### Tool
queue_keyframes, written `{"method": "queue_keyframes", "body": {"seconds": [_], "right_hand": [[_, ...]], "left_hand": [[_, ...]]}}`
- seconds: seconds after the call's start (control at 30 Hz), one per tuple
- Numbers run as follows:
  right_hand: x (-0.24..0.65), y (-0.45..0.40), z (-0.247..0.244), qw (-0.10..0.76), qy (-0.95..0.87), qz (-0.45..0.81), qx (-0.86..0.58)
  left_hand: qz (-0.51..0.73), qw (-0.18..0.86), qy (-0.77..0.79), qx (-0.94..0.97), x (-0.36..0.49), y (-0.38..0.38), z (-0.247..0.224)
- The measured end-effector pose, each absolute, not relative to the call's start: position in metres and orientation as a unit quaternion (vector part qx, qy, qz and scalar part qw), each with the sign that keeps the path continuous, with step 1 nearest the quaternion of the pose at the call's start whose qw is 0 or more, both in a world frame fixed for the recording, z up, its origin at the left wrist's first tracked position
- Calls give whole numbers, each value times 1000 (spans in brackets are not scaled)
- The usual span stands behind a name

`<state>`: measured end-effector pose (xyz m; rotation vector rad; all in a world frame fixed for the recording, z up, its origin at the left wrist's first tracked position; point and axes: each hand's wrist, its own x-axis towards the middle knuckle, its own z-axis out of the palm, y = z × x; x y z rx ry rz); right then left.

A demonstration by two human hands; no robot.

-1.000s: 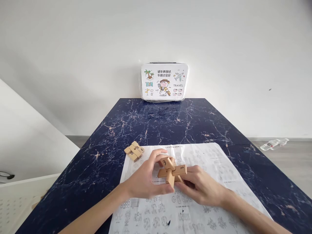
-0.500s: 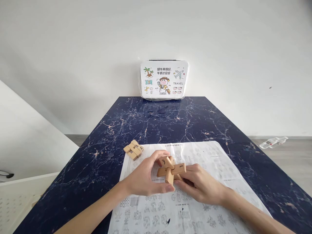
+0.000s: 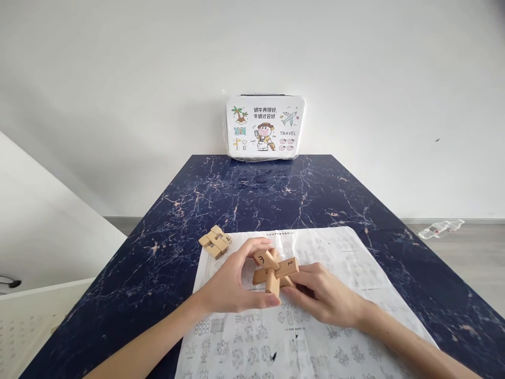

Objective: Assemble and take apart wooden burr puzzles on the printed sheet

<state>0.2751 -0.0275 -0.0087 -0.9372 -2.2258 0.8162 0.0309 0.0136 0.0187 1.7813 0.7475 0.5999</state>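
Note:
Between my two hands is a wooden burr puzzle [image 3: 272, 272] of crossed, interlocking bars, with dark numerals marked on two of them. My left hand [image 3: 232, 284] curves round its left side, thumb on the near bar and fingers at the far end. From the right, my right hand [image 3: 327, 295] grips the puzzle's right and lower part, its fingertips partly hidden behind the wood. Below the puzzle lies a white instruction sheet [image 3: 347, 263] printed with small diagrams. A second wooden block puzzle [image 3: 215, 242], also numbered, rests at the sheet's far left corner.
The sheet lies on a dark blue marbled table [image 3: 252, 205]. A white case [image 3: 265, 129] with cartoon prints stands at the table's far edge against the wall. A clear plastic bottle [image 3: 441, 229] lies on the floor at right. At lower left is a white perforated basket [image 3: 27, 321].
The puzzle in my hands has tilted slightly, with its bar marked 2 now angled up to the right. My hold stays much the same.

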Motion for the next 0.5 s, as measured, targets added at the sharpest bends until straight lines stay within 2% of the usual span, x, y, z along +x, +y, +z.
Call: {"method": "queue_keyframes", "body": {"seconds": [0.23,0.5], "right_hand": [[279,-29,-11,300,-818,314,-376],[281,-30,-13,364,-807,217,-412]], "left_hand": [[237,520,313,759,30,14,20],[245,483,299,786,34,15,21]]}}
